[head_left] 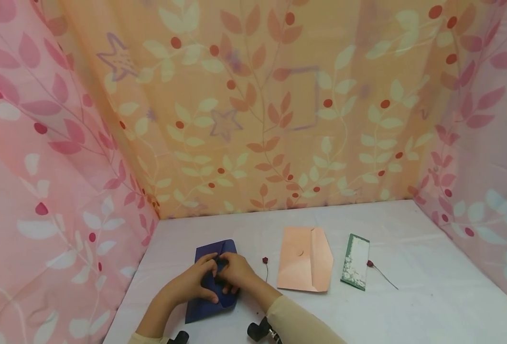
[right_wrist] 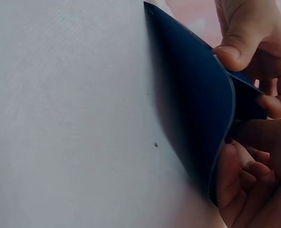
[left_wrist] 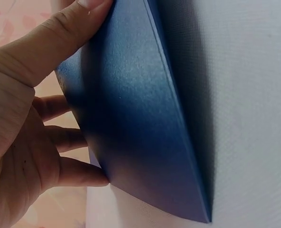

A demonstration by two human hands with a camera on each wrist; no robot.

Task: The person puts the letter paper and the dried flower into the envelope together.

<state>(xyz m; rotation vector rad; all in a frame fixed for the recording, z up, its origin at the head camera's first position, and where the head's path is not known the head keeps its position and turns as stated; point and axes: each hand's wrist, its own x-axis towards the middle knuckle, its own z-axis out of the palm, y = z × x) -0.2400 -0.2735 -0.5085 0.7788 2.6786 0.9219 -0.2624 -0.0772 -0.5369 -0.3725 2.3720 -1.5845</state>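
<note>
A navy blue envelope [head_left: 197, 313] lies at the left of the white table, under both hands. My left hand [head_left: 190, 285] holds it from the left. The left wrist view has the thumb on the face of the envelope [left_wrist: 131, 99] and the other fingers at its edge. From the right, my right hand [head_left: 238, 271] grips the flap side, its fingers curled at the opening. In the right wrist view the flap [right_wrist: 192, 104] stands bowed off the table, with fingertips of the right hand [right_wrist: 254, 185] tucked against its edge. The inside of the envelope is mostly hidden.
A small dried red rose [head_left: 265, 261] lies just right of the hands. Beyond it are a peach envelope [head_left: 295, 263], a green-edged floral card [head_left: 357, 263] and another red rose [head_left: 370, 263] with a thin stem. Patterned curtains [head_left: 253, 105] enclose the table's back and sides.
</note>
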